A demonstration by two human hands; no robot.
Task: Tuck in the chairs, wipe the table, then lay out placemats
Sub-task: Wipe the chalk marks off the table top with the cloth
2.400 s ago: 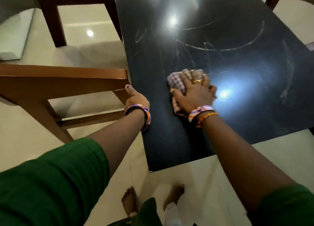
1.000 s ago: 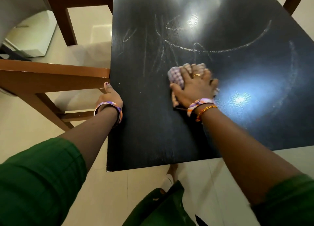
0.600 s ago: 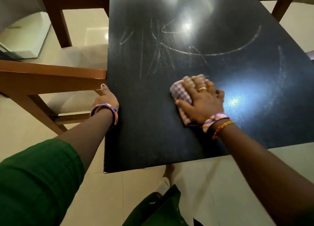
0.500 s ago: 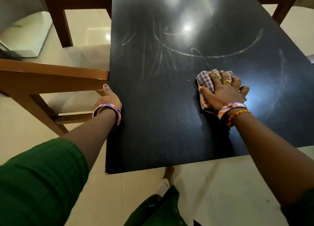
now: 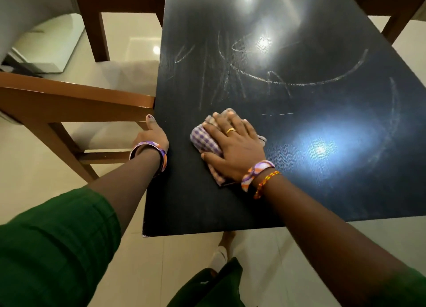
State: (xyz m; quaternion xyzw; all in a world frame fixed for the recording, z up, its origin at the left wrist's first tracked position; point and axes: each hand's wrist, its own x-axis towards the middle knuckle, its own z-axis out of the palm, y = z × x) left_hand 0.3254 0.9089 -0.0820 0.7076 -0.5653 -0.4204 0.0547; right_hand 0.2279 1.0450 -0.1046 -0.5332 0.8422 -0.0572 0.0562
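Left hand [image 5: 151, 133] hooked over left edge of table [image 5: 184, 203], thumb up on top, fingers hidden below, so closure cannot be told; holding no loose item. Just beside it, chair [image 5: 76, 99] pushed in against table edge. Further right, right hand [image 5: 232, 150] flat and spread, pressing checked cloth [image 5: 205, 143] onto dark tabletop near front-left area; palm pinning it, not a pinch. Beyond, chalky streaks [image 5: 288, 83] in arcs and scribbles across middle and far right, unwiped. No placemats in view.

Risks, judged: bunched cloth sliding out from under flat palm on a fast stroke; dry cloth smearing residue rather than lifting; right-side arc missed through glare; table shifting if bracing hand lets go.
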